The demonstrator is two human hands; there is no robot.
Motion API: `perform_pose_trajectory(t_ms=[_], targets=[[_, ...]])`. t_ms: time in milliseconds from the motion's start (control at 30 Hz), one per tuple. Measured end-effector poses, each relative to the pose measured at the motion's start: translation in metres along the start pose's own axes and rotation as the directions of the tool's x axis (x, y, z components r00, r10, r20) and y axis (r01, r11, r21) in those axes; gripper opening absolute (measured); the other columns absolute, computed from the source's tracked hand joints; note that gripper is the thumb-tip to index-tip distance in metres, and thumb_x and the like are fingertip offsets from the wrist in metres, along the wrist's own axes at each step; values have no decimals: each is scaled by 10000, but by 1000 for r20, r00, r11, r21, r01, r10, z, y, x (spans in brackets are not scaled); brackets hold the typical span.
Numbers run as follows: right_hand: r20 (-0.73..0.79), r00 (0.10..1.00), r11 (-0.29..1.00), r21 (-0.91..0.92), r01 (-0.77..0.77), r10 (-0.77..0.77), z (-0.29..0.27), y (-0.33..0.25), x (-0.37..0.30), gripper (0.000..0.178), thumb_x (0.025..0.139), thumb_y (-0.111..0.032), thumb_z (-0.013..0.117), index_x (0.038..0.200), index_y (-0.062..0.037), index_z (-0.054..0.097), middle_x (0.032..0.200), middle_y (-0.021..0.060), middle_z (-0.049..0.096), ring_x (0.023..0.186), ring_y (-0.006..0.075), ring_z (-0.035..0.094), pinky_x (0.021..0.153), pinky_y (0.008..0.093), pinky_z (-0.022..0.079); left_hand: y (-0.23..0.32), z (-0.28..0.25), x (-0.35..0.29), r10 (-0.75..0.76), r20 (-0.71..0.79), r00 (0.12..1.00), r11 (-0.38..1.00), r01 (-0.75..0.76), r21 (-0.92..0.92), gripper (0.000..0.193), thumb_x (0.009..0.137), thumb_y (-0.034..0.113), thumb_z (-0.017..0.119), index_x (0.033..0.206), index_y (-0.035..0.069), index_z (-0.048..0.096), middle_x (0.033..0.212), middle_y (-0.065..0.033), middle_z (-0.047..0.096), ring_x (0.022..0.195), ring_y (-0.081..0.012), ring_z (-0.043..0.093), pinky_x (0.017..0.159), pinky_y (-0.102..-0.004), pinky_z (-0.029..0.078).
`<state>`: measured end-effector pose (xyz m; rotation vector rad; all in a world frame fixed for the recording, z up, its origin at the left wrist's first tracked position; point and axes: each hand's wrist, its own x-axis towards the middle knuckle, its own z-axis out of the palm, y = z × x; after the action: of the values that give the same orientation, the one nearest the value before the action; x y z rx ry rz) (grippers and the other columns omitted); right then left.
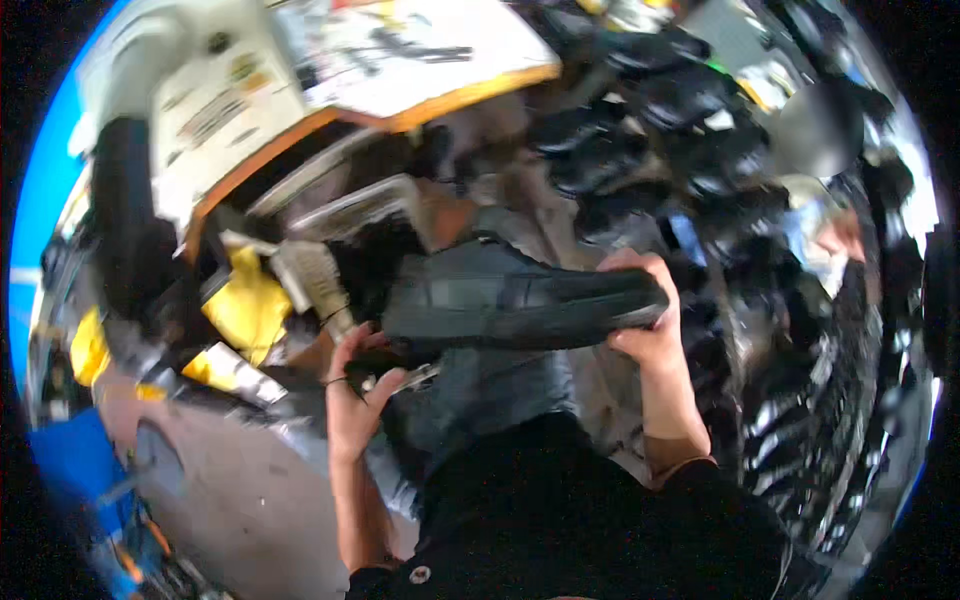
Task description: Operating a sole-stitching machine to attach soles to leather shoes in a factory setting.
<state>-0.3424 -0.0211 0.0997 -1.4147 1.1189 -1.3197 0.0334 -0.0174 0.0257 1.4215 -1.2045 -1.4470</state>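
Note:
A dark grey-black boot (500, 297) lies sideways in front of me, toe to the right and ankle part to the left. My right hand (648, 312) is closed round its toe, thumb below and fingers over the top. Near the boot's heel is my left hand (358, 400), its fingers curled round a small shiny metal tool (415, 379) with a thin dark loop at the fingers. Motion blur hides the tool's exact kind. Whether the left fingers also touch the heel, I cannot tell.
Many black shoes (690, 140) crowd the right side. Ahead stands a white worktable (440, 85) with a yellow-brown edge. Yellow pieces (250, 305) lie at left, near a dark machine post (125, 200). A blue box (75, 460) sits at lower left on the greyish floor (235, 480).

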Motion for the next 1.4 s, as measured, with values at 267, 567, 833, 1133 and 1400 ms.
perform_pose_trajectory(t_ms=[267, 567, 833, 1133, 1400], targets=[[-345, 869, 264, -929, -260, -355, -61, 65, -67, 604, 651, -72, 851, 1208, -59, 618, 1130, 158, 560, 1054, 369, 564, 907, 439, 505, -37, 17, 8, 77, 235, 969, 811, -198, 551, 539, 937, 108, 637, 1429, -15, 457, 1406, -254, 532, 1316, -411, 497, 1107, -436, 391], [-548, 837, 68, -835, -546, -11, -105, 197, -98, 898, 681, -91, 832, 1468, -124, 400, 1385, 177, 443, 1297, 383, 427, 1084, 479, 378, -37, 44, 0, 4, 324, 946, 837, -181, 517, 516, 945, 159, 646, 1406, -8, 485, 1383, -248, 551, 1285, -423, 523, 1087, -441, 410], [-558, 828, -73, -825, -560, -46, -136, 159, -170, 722, 790, -103, 748, 1433, -14, 433, 1481, 143, 462, 1370, 363, 415, 1146, 456, 368, -27, 57, 1, -30, 367, 930, 856, -165, 489, 507, 952, 133, 648, 1417, 16, 485, 1374, -237, 560, 1242, -404, 559, 1049, -442, 444], [-415, 841, 156, -910, -385, -348, -92, 55, -102, 517, 857, -148, 756, 1302, 15, 549, 1209, 200, 619, 1095, 402, 566, 994, 472, 446, -15, 63, 2, 69, 380, 922, 888, -231, 399, 550, 929, 136, 697, 1424, 19, 489, 1364, -192, 587, 1226, -338, 583, 1038, -399, 453], [-395, 919, 1000, -10, 9, -12, -19, 0, -64, 748, 894, -355, 736, 1437, 37, 404, 1332, 197, 566, 1249, 308, 562, 1082, 435, 449, -10, 53, -1, 2, 230, 973, 928, 84, -363, 868, 867, -15, 677, 1600, 112, 228, 1501, -132, 464, 1338, -266, 507, 1080, -417, 447]])
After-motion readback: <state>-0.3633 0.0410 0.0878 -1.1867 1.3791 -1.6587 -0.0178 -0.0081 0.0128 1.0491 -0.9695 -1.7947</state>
